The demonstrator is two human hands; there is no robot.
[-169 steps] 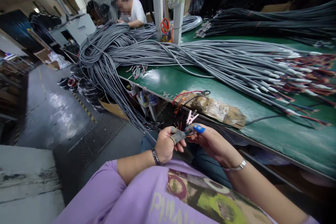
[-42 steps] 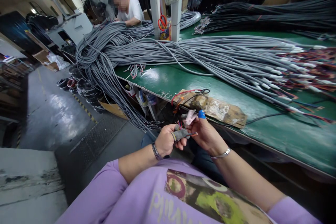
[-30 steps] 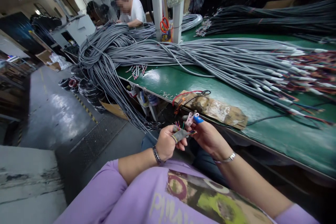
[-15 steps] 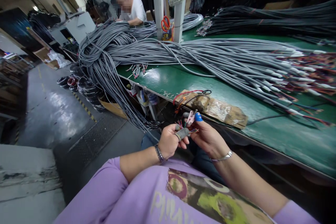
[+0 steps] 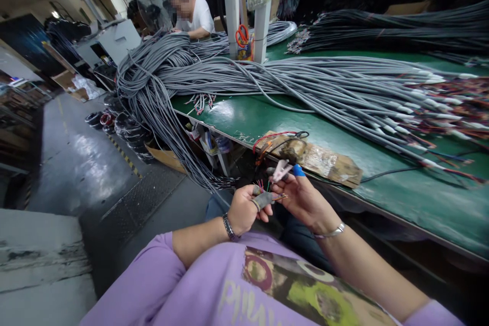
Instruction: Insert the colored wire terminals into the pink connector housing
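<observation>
My left hand (image 5: 246, 209) is closed around the end of a cable, with grey finger covers on the thumb and a finger. Thin coloured wires (image 5: 261, 187) fan out above its fingertips, and several more strands (image 5: 280, 197) point toward the right. Just right of it, my right hand (image 5: 307, 204), a blue wrap on its thumb, grips a small pale pink clip-like tool (image 5: 281, 170). The tool's lower tip is close to the wires; whether it touches them I cannot tell. Both hands are in front of the bench edge, above my lap.
On the green bench (image 5: 282, 122) lies a thick bundle of grey cables (image 5: 229, 79), drooping over the left edge. A taped wooden block (image 5: 321, 163) with leads sits at the near edge. Behind a white post (image 5: 262, 35), a person (image 5: 198, 15) works. Dark cables (image 5: 362, 30) lie at the back.
My right hand has moved slightly right, away from my left hand, with the pink tool in it. The left hand keeps its hold on the cable end almost in place.
</observation>
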